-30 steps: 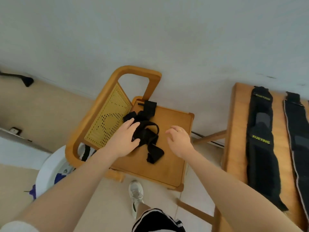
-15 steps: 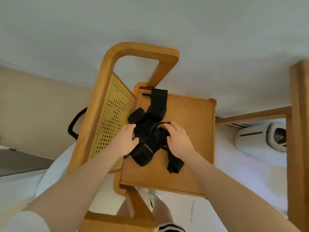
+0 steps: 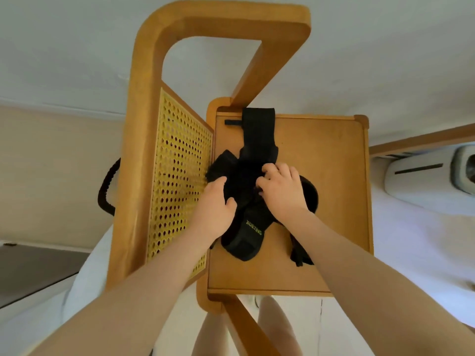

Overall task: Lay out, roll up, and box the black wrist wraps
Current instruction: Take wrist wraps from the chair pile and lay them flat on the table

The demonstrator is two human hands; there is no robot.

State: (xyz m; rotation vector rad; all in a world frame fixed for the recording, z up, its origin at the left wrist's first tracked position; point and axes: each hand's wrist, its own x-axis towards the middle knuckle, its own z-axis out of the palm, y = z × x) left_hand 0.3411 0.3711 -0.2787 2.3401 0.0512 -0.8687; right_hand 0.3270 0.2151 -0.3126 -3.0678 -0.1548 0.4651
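Fingers of the left hand (image 3: 214,209) curl into the tangled wraps (image 3: 246,201) beside the cane chair back (image 3: 180,181); right hand (image 3: 282,191) fingers clutch the same heap on the chair seat (image 3: 321,176). Gathering step, apparently. Next: lift clear, untangle, lay flat.

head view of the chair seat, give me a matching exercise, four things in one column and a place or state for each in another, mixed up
Things:
1. left hand
2. right hand
3. black wrist wraps
4. cane panel

Places or states:
A. yellow, full of holes, left of the seat
B. tangled heap on the wooden seat
C. grips the heap's left side
D. fingers curled into the heap's middle

Pairs: 1-C, 2-D, 3-B, 4-A
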